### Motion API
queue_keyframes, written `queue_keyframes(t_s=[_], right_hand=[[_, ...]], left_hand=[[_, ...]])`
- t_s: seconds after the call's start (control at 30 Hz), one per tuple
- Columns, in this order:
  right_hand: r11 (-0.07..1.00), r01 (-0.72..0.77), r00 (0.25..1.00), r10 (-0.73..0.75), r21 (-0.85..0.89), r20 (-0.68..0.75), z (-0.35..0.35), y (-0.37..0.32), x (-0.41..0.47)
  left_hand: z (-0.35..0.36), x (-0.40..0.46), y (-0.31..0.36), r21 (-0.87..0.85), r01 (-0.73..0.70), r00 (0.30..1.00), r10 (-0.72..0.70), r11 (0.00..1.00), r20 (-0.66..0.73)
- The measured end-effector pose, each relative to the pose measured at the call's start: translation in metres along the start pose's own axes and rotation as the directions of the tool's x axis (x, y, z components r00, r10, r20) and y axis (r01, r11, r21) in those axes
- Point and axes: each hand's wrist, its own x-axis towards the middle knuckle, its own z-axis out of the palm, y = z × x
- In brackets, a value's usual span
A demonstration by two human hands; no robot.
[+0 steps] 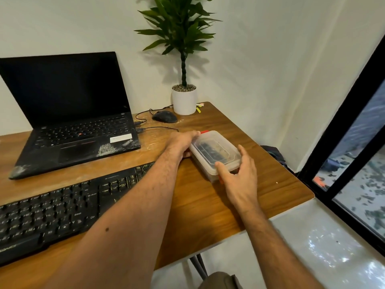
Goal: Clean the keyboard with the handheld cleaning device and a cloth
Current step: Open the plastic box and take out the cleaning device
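Note:
A dusty black keyboard (54, 209) lies along the near left of the wooden desk (208, 205). To its right stands a clear plastic box (214, 152) with a lid and red clips, with dark items inside that I cannot make out. My left hand (182, 142) grips the box's far left end. My right hand (239, 174) holds its near right corner, fingers on the lid edge by a red clip. No cleaning device or cloth is plainly visible.
An open black laptop (70, 113), dusty on its palm rest, sits at the back left. Behind the box are a black mouse (165, 117) with cables and a potted plant (184, 99). The desk's right edge is near a dark-framed window (343, 142).

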Motion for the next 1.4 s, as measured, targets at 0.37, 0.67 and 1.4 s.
queue_keyframes(t_s=[0.37, 0.67, 1.4], right_hand=[[0.957, 0.032, 0.999, -0.023, -0.289, 0.034, 0.001, -0.004, -0.003], [0.927, 0.089, 0.989, -0.125, -0.365, -0.077, 0.004, 0.001, -0.007], [0.84, 0.334, 0.94, -0.328, -0.428, 0.089, -0.01, -0.001, 0.003]], left_hand=[[0.004, -0.004, 0.0, 0.084, -0.04, 0.989, 0.051, 0.996, -0.139], [0.011, -0.051, -0.041, 0.232, -0.313, 0.905, 0.363, 0.921, -0.223], [0.01, -0.064, -0.079, 0.33, -0.461, 0.86, 0.506, 0.824, -0.061]])
